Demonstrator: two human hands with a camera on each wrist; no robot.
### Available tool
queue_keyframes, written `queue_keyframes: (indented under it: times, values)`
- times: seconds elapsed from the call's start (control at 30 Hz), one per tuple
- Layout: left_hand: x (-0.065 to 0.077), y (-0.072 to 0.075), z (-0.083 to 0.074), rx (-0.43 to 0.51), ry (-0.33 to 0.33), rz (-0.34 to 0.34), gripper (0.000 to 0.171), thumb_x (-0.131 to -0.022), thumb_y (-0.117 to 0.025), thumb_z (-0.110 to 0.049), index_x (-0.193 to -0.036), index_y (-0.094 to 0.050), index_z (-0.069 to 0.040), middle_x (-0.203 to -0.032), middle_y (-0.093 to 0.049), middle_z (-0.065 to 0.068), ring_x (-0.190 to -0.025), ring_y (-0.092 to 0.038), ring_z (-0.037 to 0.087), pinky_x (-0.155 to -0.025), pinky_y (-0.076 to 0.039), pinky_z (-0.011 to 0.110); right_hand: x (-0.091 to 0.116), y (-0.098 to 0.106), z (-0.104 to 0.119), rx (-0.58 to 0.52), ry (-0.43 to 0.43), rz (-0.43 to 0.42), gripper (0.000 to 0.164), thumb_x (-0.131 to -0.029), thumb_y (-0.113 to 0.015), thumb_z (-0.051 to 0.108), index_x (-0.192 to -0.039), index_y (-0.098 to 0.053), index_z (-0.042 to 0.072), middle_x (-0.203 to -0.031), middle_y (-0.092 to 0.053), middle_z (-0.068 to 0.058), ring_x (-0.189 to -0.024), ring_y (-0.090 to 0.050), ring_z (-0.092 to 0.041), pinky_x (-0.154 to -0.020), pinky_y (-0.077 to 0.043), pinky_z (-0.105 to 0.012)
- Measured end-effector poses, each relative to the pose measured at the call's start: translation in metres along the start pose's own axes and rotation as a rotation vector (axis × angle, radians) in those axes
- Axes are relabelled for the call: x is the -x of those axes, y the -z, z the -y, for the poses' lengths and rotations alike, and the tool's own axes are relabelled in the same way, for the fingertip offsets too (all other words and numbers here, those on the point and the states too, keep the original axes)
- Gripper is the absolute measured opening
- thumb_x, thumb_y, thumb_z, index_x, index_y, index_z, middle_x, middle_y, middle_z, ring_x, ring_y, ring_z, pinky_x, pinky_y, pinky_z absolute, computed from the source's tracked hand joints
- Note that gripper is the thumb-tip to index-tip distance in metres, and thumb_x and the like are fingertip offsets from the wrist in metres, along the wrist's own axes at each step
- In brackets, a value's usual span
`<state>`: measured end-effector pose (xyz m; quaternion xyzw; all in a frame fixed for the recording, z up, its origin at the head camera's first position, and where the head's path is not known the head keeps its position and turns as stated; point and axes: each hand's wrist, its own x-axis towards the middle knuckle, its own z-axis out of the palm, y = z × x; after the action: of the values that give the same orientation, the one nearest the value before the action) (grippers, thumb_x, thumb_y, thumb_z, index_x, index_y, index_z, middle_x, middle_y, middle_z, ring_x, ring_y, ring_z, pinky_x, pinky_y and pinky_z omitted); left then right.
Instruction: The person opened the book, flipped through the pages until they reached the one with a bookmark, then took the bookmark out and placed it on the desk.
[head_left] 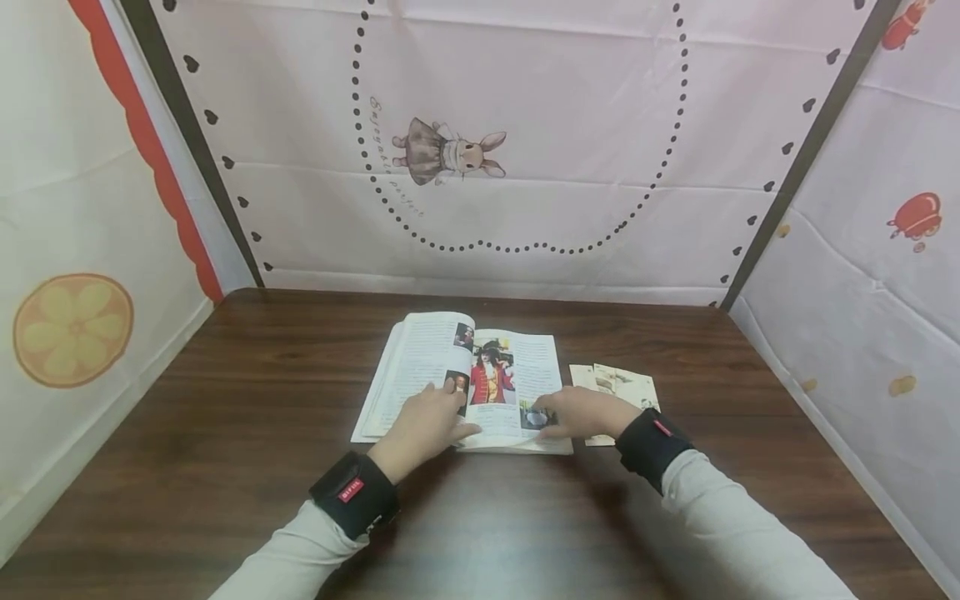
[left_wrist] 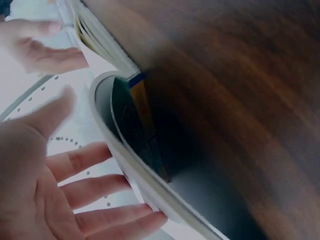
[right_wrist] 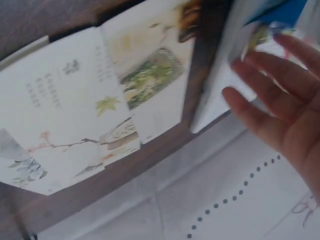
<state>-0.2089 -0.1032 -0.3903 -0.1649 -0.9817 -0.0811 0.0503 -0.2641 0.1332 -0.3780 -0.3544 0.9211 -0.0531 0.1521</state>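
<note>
An open book point(head_left: 535, 367) with text and colour photos lies on the table, one photo showing a figure in a red coat and dark hat. My left hand point(head_left: 426, 421) rests on the left page near the fold, its fingers extended along the page in the left wrist view, thumb apart. My right hand point(head_left: 581, 410) is at the lower right part of the right page, fingers loosely bent over a small photo. In the right wrist view the right hand's fingers point(right_wrist: 270, 85) are spread at the book. Some right fingertips are blurred against the page.
Several illustrated cards point(right_wrist: 65, 110) with plant drawings lie overlapping right of the book, partly behind the right forearm. The dark brown wooden table point(head_left: 262, 400) is bordered by printed cloth walls point(head_left: 555, 150) at the back and both sides.
</note>
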Motion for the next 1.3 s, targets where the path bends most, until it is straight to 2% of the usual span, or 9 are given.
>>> queue_keyframes:
  times: [0.1, 0.2, 0.5, 0.6, 0.77, 0.83, 0.93, 1.1, 1.3]
  values:
    - [-0.001, -0.005, -0.003, -0.025, 0.055, 0.042, 0.072, -0.077, -0.067, -0.059, -0.122, -0.06, -0.003, -0.128, -0.057, 0.023, -0.111, -0.057, 0.046, -0.085, -0.051, 0.052, 0.003, 0.001, 0.003, 0.018, 0.058, -0.082, 0.021, -0.087, -0.064, 0.011, -0.107, -0.069, 0.006, -0.101, -0.071, -0.007, -0.085, -0.066, -0.017, -0.083, -0.053, -0.034]
    - [-0.002, -0.011, -0.007, -0.075, 0.086, 0.051, 0.084, -0.072, -0.064, -0.068, -0.128, -0.057, -0.005, -0.13, -0.055, 0.024, -0.114, -0.055, 0.046, -0.088, -0.049, 0.053, 0.005, 0.001, 0.007, 0.066, 0.081, -0.176, 0.015, -0.087, -0.064, 0.007, -0.1, -0.07, 0.005, -0.096, -0.072, -0.008, -0.083, -0.068, -0.017, -0.078, -0.054, -0.033]
    - [-0.007, -0.019, -0.023, -0.233, 0.095, -0.037, 0.08, -0.072, -0.06, -0.072, -0.114, -0.063, -0.005, -0.111, -0.067, 0.02, -0.11, -0.06, 0.037, -0.084, -0.049, 0.05, 0.004, 0.001, 0.009, 0.009, 0.071, -0.401, 0.009, -0.083, -0.069, 0.007, -0.093, -0.069, 0.007, -0.088, -0.071, -0.004, -0.081, -0.066, -0.016, -0.075, -0.054, -0.033]
    - [-0.007, -0.021, -0.024, -0.252, 0.094, -0.052, 0.069, -0.075, -0.064, -0.064, -0.11, -0.063, -0.004, -0.106, -0.069, 0.02, -0.11, -0.061, 0.038, -0.08, -0.05, 0.05, 0.004, 0.002, 0.01, -0.037, 0.05, -0.472, 0.014, -0.082, -0.07, 0.007, -0.096, -0.068, 0.005, -0.093, -0.071, -0.006, -0.087, -0.067, -0.019, -0.079, -0.054, -0.035]
    - [-0.009, -0.018, -0.024, -0.251, 0.081, -0.07, 0.05, -0.075, -0.071, -0.044, -0.103, -0.062, -0.004, -0.096, -0.071, 0.017, -0.102, -0.064, 0.037, -0.07, -0.051, 0.046, 0.006, 0.005, 0.008, -0.128, -0.074, -0.625, 0.047, -0.082, -0.072, 0.013, -0.124, -0.056, -0.002, -0.121, -0.063, -0.018, -0.113, -0.059, -0.032, -0.095, -0.048, -0.043]
    - [-0.01, -0.014, -0.022, -0.23, 0.075, -0.071, 0.042, -0.076, -0.071, -0.036, -0.101, -0.063, -0.003, -0.09, -0.071, 0.016, -0.093, -0.066, 0.034, -0.063, -0.051, 0.041, 0.008, 0.006, 0.007, -0.164, -0.12, -0.609, 0.055, -0.083, -0.071, 0.017, -0.13, -0.05, -0.004, -0.127, -0.058, -0.021, -0.119, -0.055, -0.035, -0.099, -0.045, -0.045]
    - [-0.011, -0.007, -0.02, -0.198, 0.073, -0.056, 0.036, -0.078, -0.068, -0.027, -0.104, -0.064, -0.002, -0.086, -0.07, 0.016, -0.082, -0.066, 0.03, -0.054, -0.049, 0.035, 0.01, 0.004, 0.004, -0.167, -0.148, -0.477, 0.054, -0.086, -0.068, 0.023, -0.129, -0.051, -0.004, -0.125, -0.06, -0.021, -0.114, -0.059, -0.032, -0.096, -0.047, -0.045]
    - [-0.012, -0.002, -0.016, -0.111, 0.112, -0.048, 0.036, -0.082, -0.062, -0.025, -0.105, -0.064, 0.002, -0.074, -0.064, 0.014, -0.063, -0.059, 0.024, -0.05, -0.046, 0.033, 0.01, -0.007, 0.004, -0.129, -0.086, -0.252, 0.057, -0.082, -0.072, 0.027, -0.125, -0.054, -0.006, -0.116, -0.065, -0.019, -0.1, -0.063, -0.026, -0.09, -0.049, -0.041]
    - [-0.012, 0.001, -0.011, -0.007, 0.18, -0.072, 0.033, -0.093, -0.052, -0.026, -0.091, -0.065, 0.004, -0.063, -0.059, 0.012, -0.054, -0.056, 0.024, -0.048, -0.042, 0.032, 0.009, -0.018, 0.009, -0.111, -0.094, -0.134, 0.072, -0.075, -0.078, 0.034, -0.129, -0.051, -0.005, -0.134, -0.053, -0.023, -0.123, -0.053, -0.034, -0.103, -0.041, -0.044]
